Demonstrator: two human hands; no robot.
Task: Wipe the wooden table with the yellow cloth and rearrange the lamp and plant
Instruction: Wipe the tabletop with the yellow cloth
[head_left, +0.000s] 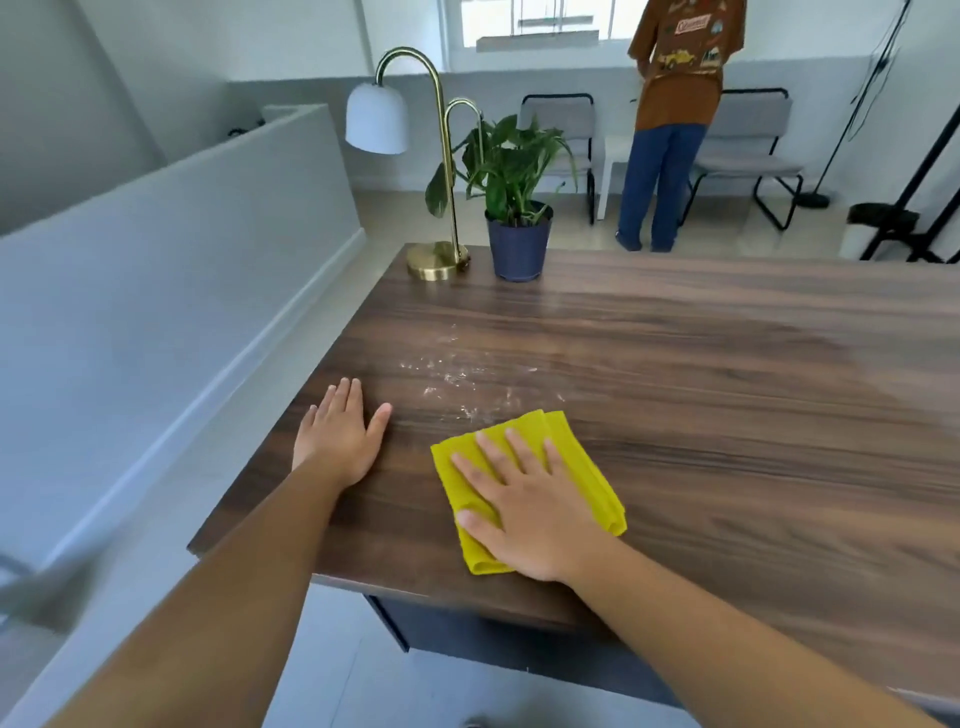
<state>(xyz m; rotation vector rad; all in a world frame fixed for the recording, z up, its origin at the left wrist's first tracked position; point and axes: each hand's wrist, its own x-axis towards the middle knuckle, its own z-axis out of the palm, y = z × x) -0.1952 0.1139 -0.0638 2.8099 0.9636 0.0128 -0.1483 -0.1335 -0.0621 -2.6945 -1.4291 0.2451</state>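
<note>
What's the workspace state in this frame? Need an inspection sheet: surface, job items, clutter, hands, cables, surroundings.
Surface: wooden table, white powdery specks just beyond the cloth.
Job's things: yellow cloth folded, flat near the front edge; brass lamp at the far left corner; potted plant right beside it, upright.
Clutter: nothing seen.
Hands: right hand pressed flat on the cloth, fingers spread; left hand flat on bare wood, holding nothing.
Cables: dark cables hang on the far right wall.
Surroundings: grey half-wall on the left; two chairs and a standing person beyond the table.
</note>
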